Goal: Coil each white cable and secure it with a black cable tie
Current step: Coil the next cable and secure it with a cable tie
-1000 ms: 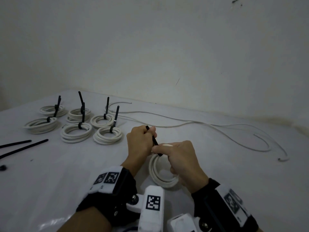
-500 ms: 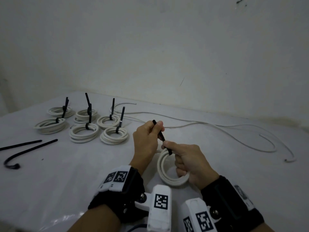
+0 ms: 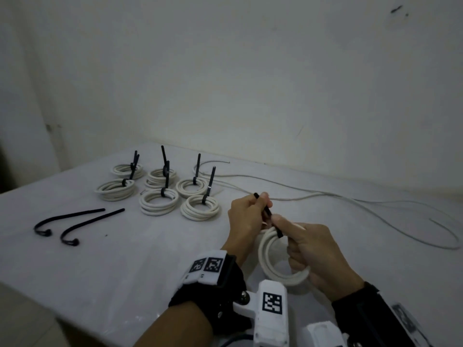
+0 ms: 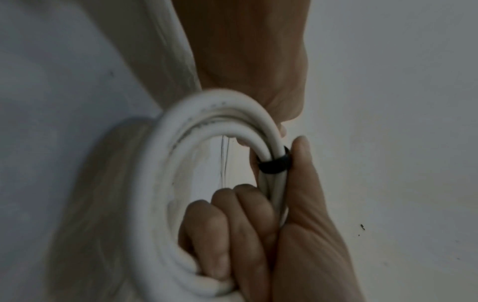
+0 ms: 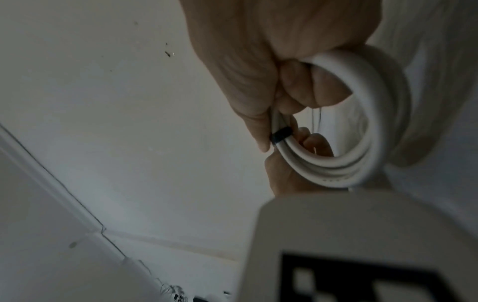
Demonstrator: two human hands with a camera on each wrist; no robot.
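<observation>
A white cable coil (image 3: 273, 249) is held just above the table near the front centre, and my right hand (image 3: 288, 229) grips it. Its fingers pass through the ring and its thumb presses beside the black cable tie (image 3: 266, 211). The tie's band wraps the strands (image 4: 274, 163) tightly, also visible in the right wrist view (image 5: 280, 135). My left hand (image 3: 263, 200) pinches the tie's tail, which slants up and left from the coil. The tail's tip sticks out above the left fingers.
Several tied coils (image 3: 160, 189) with upright tie tails sit at the back left. Two loose black ties (image 3: 75, 221) lie at the left. Uncoiled white cables (image 3: 325, 196) trail across the back right of the white table (image 3: 125, 271), near the wall.
My left hand has drawn the tie's tail up and left, away from my right hand, so more of the tail shows between them. The coil stays in my right hand.
</observation>
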